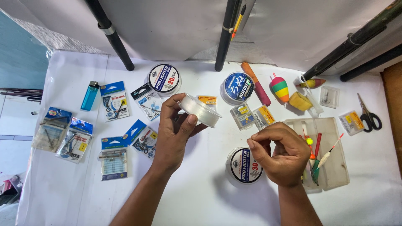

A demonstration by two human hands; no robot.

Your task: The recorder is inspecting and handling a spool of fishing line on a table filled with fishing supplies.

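The left hand [173, 132] grips a clear round plastic spool of fishing line [200, 109] by its rim, lifted above the white-covered counter [201, 196], probably so it can turn freely. To the spool's right, the right hand [280, 155] is curled, fingertips pinched as if on fine line, too thin to see.

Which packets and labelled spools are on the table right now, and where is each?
Clear spool: held in left hand, no label showing.
Round spool, white-and-dark label: top centre.
Round spool, blue label: right of it.
Round spool, white-and-dark label: beside right hand.
Blue-headed flat packets: spread over the left half.
Small clear boxes, yellow labels: centre right.
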